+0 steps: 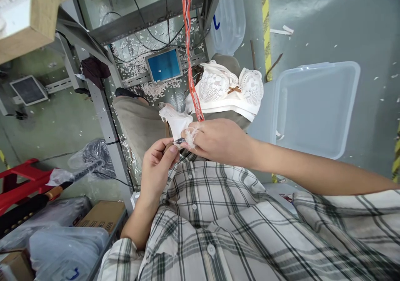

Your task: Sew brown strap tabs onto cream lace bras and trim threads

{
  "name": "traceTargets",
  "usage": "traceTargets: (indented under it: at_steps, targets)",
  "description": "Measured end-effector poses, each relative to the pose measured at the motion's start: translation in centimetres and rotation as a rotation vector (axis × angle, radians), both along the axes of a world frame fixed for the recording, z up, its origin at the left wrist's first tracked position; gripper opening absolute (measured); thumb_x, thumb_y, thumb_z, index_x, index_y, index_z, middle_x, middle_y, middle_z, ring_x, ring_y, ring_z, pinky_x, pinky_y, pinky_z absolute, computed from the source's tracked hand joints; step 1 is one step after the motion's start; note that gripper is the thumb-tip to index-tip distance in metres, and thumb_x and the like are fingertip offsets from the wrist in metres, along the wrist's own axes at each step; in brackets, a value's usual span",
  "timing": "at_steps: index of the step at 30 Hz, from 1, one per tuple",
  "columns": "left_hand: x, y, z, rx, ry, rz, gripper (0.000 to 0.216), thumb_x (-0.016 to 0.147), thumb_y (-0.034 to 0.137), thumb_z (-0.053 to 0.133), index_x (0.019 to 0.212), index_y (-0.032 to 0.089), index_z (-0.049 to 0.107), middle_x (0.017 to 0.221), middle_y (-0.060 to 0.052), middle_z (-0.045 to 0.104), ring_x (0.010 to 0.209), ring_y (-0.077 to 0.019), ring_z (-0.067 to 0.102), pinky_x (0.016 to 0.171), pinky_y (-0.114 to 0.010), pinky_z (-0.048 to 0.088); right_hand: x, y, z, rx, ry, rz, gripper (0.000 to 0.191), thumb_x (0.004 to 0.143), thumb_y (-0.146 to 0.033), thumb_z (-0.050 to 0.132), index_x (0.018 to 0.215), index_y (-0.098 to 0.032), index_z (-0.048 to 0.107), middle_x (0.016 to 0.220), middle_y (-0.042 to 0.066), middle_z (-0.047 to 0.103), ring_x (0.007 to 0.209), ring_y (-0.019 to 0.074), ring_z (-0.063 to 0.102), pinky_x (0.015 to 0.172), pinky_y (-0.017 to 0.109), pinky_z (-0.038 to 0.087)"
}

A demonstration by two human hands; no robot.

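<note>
A single head-worn camera looks steeply down from close above the person's chest, with the plaid shirt (218,222) filling the lower frame, both hands close beneath the lens at centre, and the lap, the clear plastic bin (315,110) and the floor (328,18) beyond.

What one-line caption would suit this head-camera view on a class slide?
Left hand holds a small metal tool to white lace fabric gripped by the right hand, with a lace bra on the lap.
</note>
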State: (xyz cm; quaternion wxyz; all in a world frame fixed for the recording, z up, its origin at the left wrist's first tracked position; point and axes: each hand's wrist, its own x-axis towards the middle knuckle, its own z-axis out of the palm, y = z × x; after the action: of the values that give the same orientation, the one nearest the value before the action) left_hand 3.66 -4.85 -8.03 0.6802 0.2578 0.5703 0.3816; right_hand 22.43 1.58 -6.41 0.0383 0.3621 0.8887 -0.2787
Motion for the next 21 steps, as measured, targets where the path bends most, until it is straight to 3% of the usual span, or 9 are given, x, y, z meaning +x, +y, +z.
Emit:
traceTargets:
  at_steps: [5,9,15,21]
  targets:
    - [0.0,0.2,0.0,-0.038,-0.040,-0.003,0.019,0.089,0.035,0.073,0.098,0.019,0.075,0.061,0.003,0.054,0.057,-0.0085,0.045,0.052,-0.020,0.032,0.0,0.1,-0.4,-0.013,-0.020,0.026,0.050,0.109,-0.042,0.028,0.104,-0.010,0.067,0.093,0.015,0.069,0.084,0.0242,0.063,0.061,0.037,0.027]
    - [0.0,0.2,-0.3,-0.051,-0.059,-0.014,0.018,0.089,0.035,0.072,0.097,0.018,0.075,0.061,0.003,0.053,0.057,-0.0085,0.044,0.052,-0.021,0.032,0.1,0.0,-1.2,-0.111,0.023,-0.050,0.051,0.108,-0.043,0.029,0.102,-0.010,0.068,0.093,0.014,0.070,0.081,0.0221,0.061,0.062,0.035,0.026]
    - [0.0,0.4,-0.2,-0.034,-0.064,0.002,0.020,0.087,0.037,0.074,0.095,0.019,0.073,0.059,0.003,0.052,0.057,-0.0096,0.045,0.053,-0.022,0.034,0.2,-0.5,-2.1,-0.467,0.330,-0.338,0.044,0.105,-0.048,0.038,0.094,-0.014,0.066,0.085,0.006,0.068,0.077,0.0175,0.057,0.068,0.029,0.033]
    - [0.1,0.6,0.1,-0.008,-0.029,-0.027,0.017,0.088,0.037,0.073,0.090,0.019,0.072,0.059,0.003,0.050,0.057,-0.0099,0.043,0.054,-0.023,0.034,0.3,-0.4,-2.2,-0.616,0.600,-0.386,0.038,0.103,-0.046,0.042,0.089,-0.017,0.062,0.077,0.000,0.061,0.072,0.0138,0.052,0.070,0.026,0.037]
